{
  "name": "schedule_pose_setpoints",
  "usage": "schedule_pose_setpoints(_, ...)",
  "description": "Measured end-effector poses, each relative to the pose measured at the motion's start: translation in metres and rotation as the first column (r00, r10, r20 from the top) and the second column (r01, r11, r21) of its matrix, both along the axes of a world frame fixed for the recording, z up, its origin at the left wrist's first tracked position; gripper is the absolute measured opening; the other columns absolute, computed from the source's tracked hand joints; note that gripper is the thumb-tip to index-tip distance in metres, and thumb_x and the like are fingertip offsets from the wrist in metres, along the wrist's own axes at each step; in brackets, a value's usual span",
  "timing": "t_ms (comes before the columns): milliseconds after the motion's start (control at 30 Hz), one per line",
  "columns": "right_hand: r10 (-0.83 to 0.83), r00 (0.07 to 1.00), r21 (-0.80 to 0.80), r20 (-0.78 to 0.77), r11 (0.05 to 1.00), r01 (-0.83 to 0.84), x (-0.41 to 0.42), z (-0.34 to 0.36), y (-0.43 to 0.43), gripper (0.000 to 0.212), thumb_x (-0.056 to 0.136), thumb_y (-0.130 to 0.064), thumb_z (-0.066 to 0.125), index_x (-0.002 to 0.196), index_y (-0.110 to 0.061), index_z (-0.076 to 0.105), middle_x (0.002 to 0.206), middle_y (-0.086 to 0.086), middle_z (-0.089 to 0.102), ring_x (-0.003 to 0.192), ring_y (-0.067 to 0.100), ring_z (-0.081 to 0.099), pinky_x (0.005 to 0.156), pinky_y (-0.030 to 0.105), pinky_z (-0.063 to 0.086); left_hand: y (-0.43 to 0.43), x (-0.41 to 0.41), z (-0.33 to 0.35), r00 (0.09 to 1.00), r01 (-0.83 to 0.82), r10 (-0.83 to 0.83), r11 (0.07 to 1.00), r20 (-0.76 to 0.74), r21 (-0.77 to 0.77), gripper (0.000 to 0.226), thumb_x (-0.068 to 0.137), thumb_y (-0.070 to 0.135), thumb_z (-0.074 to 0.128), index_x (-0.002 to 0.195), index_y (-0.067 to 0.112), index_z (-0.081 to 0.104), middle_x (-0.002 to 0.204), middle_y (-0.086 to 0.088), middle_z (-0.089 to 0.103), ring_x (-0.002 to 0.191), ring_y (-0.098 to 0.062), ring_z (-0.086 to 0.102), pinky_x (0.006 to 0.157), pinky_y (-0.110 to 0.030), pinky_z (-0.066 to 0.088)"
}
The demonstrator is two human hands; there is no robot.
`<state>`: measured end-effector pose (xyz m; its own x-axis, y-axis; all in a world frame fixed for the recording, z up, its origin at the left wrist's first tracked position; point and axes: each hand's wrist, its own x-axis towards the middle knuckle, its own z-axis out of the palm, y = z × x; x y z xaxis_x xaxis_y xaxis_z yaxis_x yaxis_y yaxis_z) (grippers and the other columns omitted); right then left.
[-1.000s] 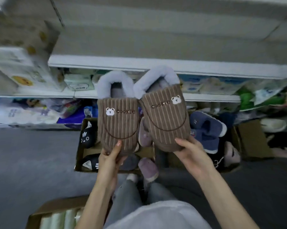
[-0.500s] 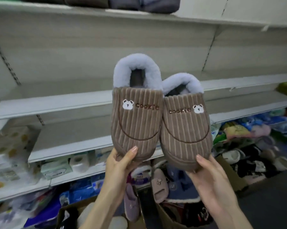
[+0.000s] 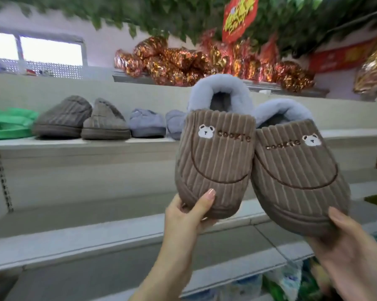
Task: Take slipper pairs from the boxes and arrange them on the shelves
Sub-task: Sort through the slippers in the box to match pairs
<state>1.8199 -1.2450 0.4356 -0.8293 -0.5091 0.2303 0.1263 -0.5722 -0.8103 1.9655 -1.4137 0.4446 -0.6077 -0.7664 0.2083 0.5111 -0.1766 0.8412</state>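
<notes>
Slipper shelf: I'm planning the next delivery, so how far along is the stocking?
Done: a grey pair and a blue pair stand on the shelf. In hand: the brown cookie pair, one slipper gripped in the left hand, one in the right hand. Left: shelving this pair; boxes are out of view, so the remainder is unknown.

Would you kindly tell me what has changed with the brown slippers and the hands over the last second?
Both hands raised the brown slippers from above the floor boxes up to the shelf where grey slippers and blue slippers stand. Nothing was taken or let go. Unchanged: the left hand grips one slipper's toe, the right hand the other's, slippers side by side.
</notes>
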Motion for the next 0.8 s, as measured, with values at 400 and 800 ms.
schedule_pose_setpoints(400,0.263,0.961,-0.013,0.083,0.965,-0.263,-0.199,0.095,-0.059,0.08,0.018,-0.011,0.09,0.095,-0.002,0.069,0.099,0.013,0.074,0.09,0.023,0.071,0.066,0.039,0.06,-0.028,-0.182,0.083,0.989,-0.148,0.14,0.973,0.056,0.175,0.027,0.083,0.019,0.073,0.106,0.008,0.063,0.094,-0.012,0.073,0.078,-0.018,0.07,0.062,-0.023,0.059)
schedule_pose_setpoints(800,0.45,0.871,0.594,-0.197,0.761,-0.259,-0.279,0.105,-0.084,0.095,0.048,-0.072,0.074,0.104,0.004,0.059,0.072,0.022,0.069,0.052,0.022,0.066,0.052,0.034,0.058,-0.057,-0.231,0.094,0.906,-0.153,0.173,0.985,0.386,-0.082,0.06,0.091,0.055,0.053,0.111,-0.001,0.059,0.093,-0.019,0.073,0.076,-0.022,0.073,0.063,-0.031,0.06)
